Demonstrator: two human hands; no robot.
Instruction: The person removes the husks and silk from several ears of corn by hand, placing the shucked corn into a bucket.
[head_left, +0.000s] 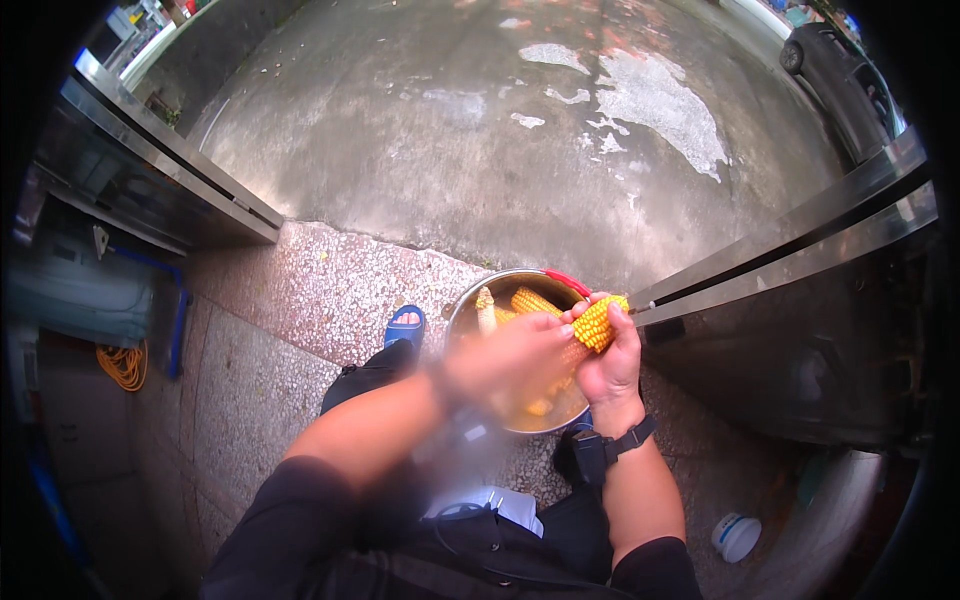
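Observation:
My right hand (615, 360) is closed around an ear of yellow corn (595, 326), part of which is bare of kernels. The fingertips of my left hand (525, 341) touch the ear's near side; that hand and its forearm are partly blurred. Beneath both hands stands a round metal pot (459, 301) with a red grip (568, 282) at its rim. Inside it lie several ears of corn (534, 301) and a pale, stripped cob (486, 309). My left hand and forearm hide much of the pot's inside.
Speckled stone flooring (262, 375) meets a concrete yard (375, 150) beyond a doorway. Metal door leaves (217, 184) flank me. A blue slipper (406, 324) is on one foot. A white tub (736, 537) stands low at the right, an orange cable coil (124, 366) at the left. A dark car (840, 90) is outside.

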